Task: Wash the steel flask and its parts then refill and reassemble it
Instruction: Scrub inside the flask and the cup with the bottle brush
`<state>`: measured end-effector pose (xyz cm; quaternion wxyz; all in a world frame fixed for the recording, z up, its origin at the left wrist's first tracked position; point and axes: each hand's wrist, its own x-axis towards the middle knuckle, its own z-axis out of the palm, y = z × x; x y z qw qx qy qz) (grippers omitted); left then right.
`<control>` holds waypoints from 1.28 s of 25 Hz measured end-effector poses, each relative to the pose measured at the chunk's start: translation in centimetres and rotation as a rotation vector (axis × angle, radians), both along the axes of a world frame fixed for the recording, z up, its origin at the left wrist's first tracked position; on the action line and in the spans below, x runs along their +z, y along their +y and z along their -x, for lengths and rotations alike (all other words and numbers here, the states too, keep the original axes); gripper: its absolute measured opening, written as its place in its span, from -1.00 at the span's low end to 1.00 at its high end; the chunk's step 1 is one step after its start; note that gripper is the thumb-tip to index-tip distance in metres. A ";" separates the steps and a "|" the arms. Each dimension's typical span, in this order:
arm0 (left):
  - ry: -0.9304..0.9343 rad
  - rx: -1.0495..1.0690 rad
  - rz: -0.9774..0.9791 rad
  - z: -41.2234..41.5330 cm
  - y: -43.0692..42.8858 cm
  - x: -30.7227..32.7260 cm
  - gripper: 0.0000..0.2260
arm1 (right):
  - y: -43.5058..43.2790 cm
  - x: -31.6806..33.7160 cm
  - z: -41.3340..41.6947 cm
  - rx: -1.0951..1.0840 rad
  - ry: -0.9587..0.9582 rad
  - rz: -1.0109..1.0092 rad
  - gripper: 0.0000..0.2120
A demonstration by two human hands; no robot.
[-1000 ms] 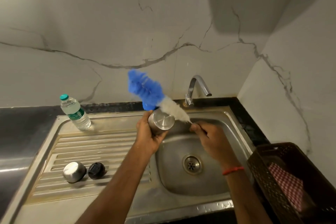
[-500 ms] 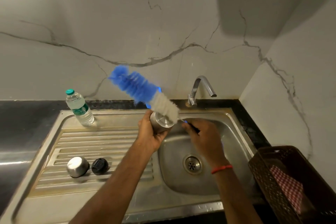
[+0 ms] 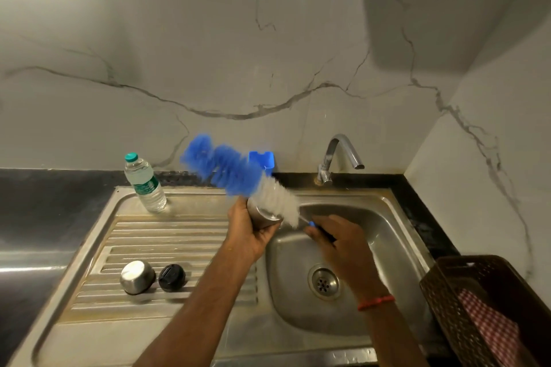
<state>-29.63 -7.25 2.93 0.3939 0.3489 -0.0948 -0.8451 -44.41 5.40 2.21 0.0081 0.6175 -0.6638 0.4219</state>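
Most of the flask is hidden: the left hand covers its body and the brush crosses its far side, so only one rounded steel end shows, and I cannot tell whether that is mouth or base. The brush is smeared with blur. Its handle vanishes into the right hand, leaving only a short wire and a blue nub showing. A small blue thing behind the bristles is half covered.

The left hand is held over the left rim of the basin, its grip wrapped round the flask from below with the thumb on the near side. The right hand hovers above the basin, knuckles up, its grip clamped on the brush handle, and the brush slants up and away to the left.

The bristles are fluffy, white near the wire and blue beyond. The basin is dull scuffed steel. On the ribbed board left of it lie a domed steel cup and a round black lid, side by side. A clear plastic bottle stands further back. Right of the basin a brown woven basket, cut off by the frame, holds a checked cloth.
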 end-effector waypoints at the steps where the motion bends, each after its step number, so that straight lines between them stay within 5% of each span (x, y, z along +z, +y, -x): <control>1: 0.002 0.005 0.002 0.0 0.0 -0.3 -0.61 | 0.9 -0.5 0.8 -0.007 -0.009 -0.032 -0.62; 5: -0.041 0.006 -0.021 1.0 0.0 -0.5 -0.55 | 1.0 -0.2 2.7 -0.100 -0.039 0.014 -0.63; 10: 0.033 0.008 -0.005 1.6 0.1 -1.0 -0.80 | -0.2 0.0 0.4 0.056 0.013 -0.019 -0.61; 13: 0.029 0.004 0.007 1.2 -0.4 -1.3 -0.68 | 1.5 -1.1 3.8 -0.003 -0.042 -0.060 -0.51; 20: -0.031 0.005 -0.032 2.0 0.1 -1.0 -0.66 | -0.9 0.2 0.7 0.087 -0.003 -0.073 -0.64; 25: -0.055 0.000 -0.005 1.1 -0.8 -1.7 -0.45 | 0.0 0.6 3.5 -0.037 -0.068 -0.075 -0.71; 29: -0.022 -0.009 0.008 1.4 -0.2 -1.3 -0.75 | -1.5 0.7 0.4 0.097 0.009 -0.068 -0.67; 32: 0.006 -0.014 0.030 0.2 -0.8 -1.7 -0.72 | 0.4 -0.6 2.2 0.065 -0.065 -0.131 -0.62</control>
